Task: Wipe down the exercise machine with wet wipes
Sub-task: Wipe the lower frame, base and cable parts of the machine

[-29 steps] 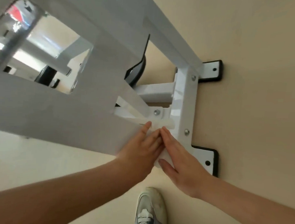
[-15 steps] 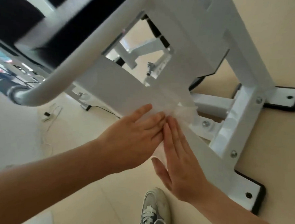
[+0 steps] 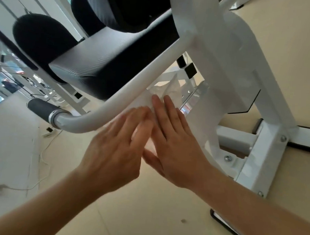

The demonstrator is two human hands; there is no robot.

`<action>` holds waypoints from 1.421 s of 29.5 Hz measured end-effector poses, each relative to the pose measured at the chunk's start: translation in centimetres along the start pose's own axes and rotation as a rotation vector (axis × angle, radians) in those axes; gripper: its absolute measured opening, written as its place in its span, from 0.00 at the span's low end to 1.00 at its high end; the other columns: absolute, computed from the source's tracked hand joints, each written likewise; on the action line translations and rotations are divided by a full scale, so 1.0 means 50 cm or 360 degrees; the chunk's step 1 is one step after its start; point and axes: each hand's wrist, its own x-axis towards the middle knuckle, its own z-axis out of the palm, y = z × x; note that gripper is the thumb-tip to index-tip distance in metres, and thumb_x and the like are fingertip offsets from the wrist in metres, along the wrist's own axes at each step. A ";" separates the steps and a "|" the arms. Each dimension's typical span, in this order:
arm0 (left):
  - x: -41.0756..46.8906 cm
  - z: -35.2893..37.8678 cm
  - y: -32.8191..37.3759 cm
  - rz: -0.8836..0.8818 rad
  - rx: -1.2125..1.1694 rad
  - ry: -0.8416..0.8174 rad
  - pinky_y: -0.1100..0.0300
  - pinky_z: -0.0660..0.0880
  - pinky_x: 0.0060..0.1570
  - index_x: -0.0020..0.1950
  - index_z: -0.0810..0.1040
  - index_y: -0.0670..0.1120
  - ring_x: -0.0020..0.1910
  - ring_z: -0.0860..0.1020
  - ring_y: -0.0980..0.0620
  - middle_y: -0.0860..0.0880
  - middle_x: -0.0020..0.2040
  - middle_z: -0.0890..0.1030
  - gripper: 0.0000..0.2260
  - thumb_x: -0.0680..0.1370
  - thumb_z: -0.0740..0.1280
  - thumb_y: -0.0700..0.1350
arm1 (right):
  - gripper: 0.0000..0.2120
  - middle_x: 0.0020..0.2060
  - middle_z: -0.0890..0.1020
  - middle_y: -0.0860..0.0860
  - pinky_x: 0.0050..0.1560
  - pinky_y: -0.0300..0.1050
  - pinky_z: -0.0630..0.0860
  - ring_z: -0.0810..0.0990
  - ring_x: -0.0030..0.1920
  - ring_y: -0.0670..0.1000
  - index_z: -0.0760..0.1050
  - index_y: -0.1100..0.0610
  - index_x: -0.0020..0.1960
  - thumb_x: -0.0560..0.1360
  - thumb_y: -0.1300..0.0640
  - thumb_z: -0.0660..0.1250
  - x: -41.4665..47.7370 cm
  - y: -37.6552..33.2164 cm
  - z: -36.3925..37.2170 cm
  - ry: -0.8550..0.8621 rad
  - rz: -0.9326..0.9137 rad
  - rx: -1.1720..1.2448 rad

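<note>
A white steel exercise machine fills the upper frame, with a black padded seat and a curved white handle tube ending in a grey grip. A white wet wipe lies against the machine's sloping white panel, just under the tube. My left hand and my right hand sit side by side on the wipe, fingers straight, pressing it flat on the panel. The lower part of the wipe is hidden under my fingers.
The machine's bolted base foot stands on the beige floor at right, with black end pads. A black roller pad sits at upper left. A thin white cable trails on the floor at left.
Both hands slid the wipe up the sloping panel, away from the base joint toward the handle tube. The view tilted upward, bringing the seat and grip into sight.
</note>
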 end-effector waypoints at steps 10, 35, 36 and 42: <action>-0.016 0.031 0.020 0.0361 0.0025 -0.0178 0.46 0.61 0.71 0.69 0.73 0.40 0.71 0.68 0.39 0.39 0.69 0.72 0.23 0.75 0.53 0.38 | 0.49 0.77 0.48 0.63 0.78 0.55 0.48 0.44 0.78 0.60 0.46 0.66 0.78 0.75 0.27 0.46 -0.067 0.090 -0.005 -0.0088 0.0480 0.0102; 0.152 0.021 0.100 0.0102 -0.0309 -0.0185 0.55 0.79 0.47 0.67 0.75 0.42 0.64 0.74 0.48 0.46 0.66 0.76 0.25 0.73 0.53 0.44 | 0.17 0.31 0.73 0.41 0.38 0.29 0.67 0.70 0.32 0.38 0.73 0.62 0.69 0.82 0.60 0.58 -0.042 0.187 -0.160 0.1110 0.0988 0.0539; 0.158 0.020 0.105 0.0102 -0.0328 -0.0172 0.55 0.79 0.48 0.67 0.75 0.42 0.64 0.74 0.48 0.46 0.66 0.76 0.25 0.73 0.53 0.44 | 0.20 0.44 0.81 0.46 0.49 0.33 0.72 0.77 0.44 0.38 0.68 0.61 0.72 0.82 0.58 0.57 -0.034 0.190 -0.155 0.0936 0.0965 0.0606; 0.225 0.017 0.120 0.0217 -0.0224 -0.0001 0.56 0.65 0.58 0.65 0.77 0.40 0.62 0.76 0.46 0.44 0.64 0.78 0.23 0.74 0.54 0.43 | 0.46 0.78 0.45 0.61 0.78 0.51 0.44 0.42 0.79 0.59 0.39 0.59 0.79 0.73 0.30 0.43 -0.043 0.228 -0.099 -0.0021 0.0908 0.0085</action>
